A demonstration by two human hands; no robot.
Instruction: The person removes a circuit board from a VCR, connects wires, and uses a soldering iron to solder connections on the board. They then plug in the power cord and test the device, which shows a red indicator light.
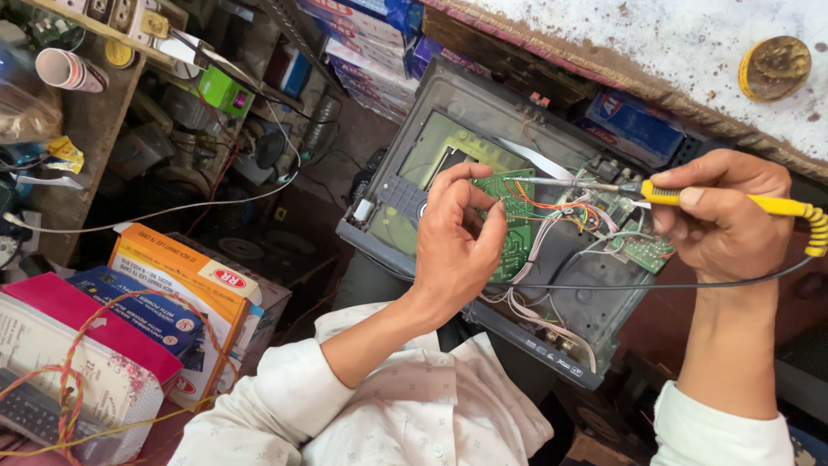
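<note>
Both hands work over an opened disc player chassis (552,302) that rests tilted on the person's lap, its grey plastic shell facing up toward the camera. Left hand (457,237) is curled, thumb and fingertips pinched on the edge of a small green circuit board (509,194) near the middle of the chassis; whether it also holds a strand of solder I cannot tell. Right hand (720,216) is clenched around the yellow handle of a soldering iron (690,197), whose thin metal shaft reaches leftward and ends with its tip at the green board, just beside the left fingertips. A yellow coiled strain relief sits at the handle's far end, and a dark cord (655,285) runs from it across the chassis below the hands.

Orange, red and white wires (561,211) loop from the green board to a second, smaller board (642,250) lying under the right hand. A flat white ribbon cable (543,164) crosses above the boards. Both forearms come out of rolled white sleeves (414,406).

To the left, well apart from the hands, cardboard boxes (185,276) in orange and blue stand stacked, with a pink-topped box (78,345) tied with string in front of them. Cluttered wooden shelves (86,129) hold parts, wires and a paper cup (69,71). At upper right, a round yellow tin (774,67) sits on a speckled white tabletop (673,43).
</note>
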